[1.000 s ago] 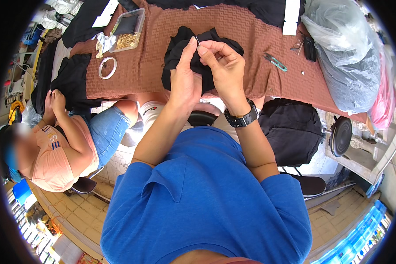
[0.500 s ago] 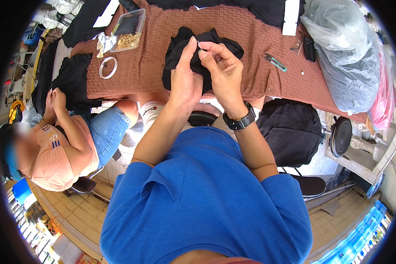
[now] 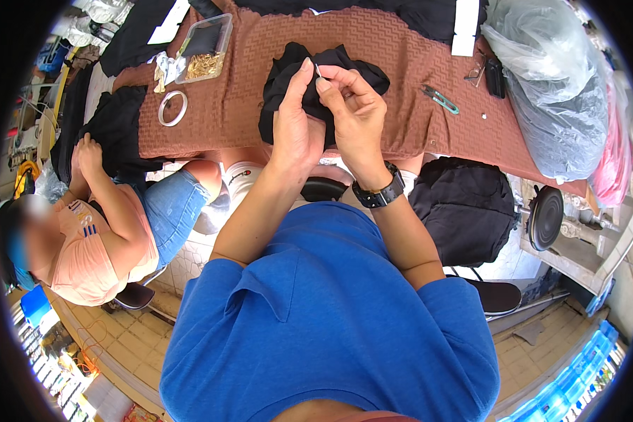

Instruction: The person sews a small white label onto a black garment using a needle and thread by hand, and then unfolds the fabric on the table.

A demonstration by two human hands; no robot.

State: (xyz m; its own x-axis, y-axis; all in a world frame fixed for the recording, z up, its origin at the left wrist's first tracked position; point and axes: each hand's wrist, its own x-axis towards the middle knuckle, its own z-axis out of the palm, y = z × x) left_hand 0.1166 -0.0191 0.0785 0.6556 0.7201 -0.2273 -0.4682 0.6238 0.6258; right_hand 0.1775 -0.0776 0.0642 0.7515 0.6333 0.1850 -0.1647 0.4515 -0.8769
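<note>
Cloth (image 3: 283, 74), black, bunched on brown-covered desk (image 3: 225, 119) — left hand (image 3: 297, 126) over its left half, thumb up, grip unclear. Thin pale sliver (image 3: 318, 71) above cloth's middle, long axis pointing away, slightly left. Right hand (image 3: 359, 116), over cloth's right half, pinches sliver — eased back slightly, suggesting fine handling underway.

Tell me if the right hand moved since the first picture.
Yes: the right hand has shifted slightly left, away from the teal snips on the brown cloth.
</note>
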